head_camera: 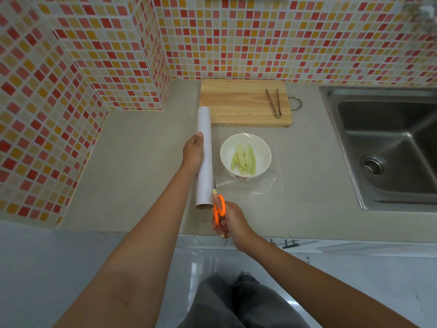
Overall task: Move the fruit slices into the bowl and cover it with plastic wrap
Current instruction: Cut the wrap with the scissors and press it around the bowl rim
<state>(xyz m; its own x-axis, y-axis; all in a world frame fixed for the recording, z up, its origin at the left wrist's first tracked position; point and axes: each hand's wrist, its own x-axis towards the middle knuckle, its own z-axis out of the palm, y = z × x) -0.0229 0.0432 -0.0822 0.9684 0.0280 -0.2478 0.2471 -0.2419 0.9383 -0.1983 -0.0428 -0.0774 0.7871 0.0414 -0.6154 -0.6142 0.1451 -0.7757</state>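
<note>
A white bowl (246, 155) stands on the grey counter with several pale green fruit slices (243, 159) inside. A clear sheet of plastic wrap (262, 185) stretches from the roll over the bowl and crumples on the counter at its near right. My left hand (194, 153) grips the white plastic wrap roll (204, 159) just left of the bowl, the roll lying lengthwise front to back. My right hand (228, 221) holds orange-handled scissors (218, 204), their blades pointing up at the wrap beside the roll's near end.
A wooden cutting board (236, 102) lies behind the bowl with metal tongs (274, 102) on its right side. A steel sink (387, 143) is sunk into the counter on the right. Tiled walls close the back and left. The counter's front edge runs below my right hand.
</note>
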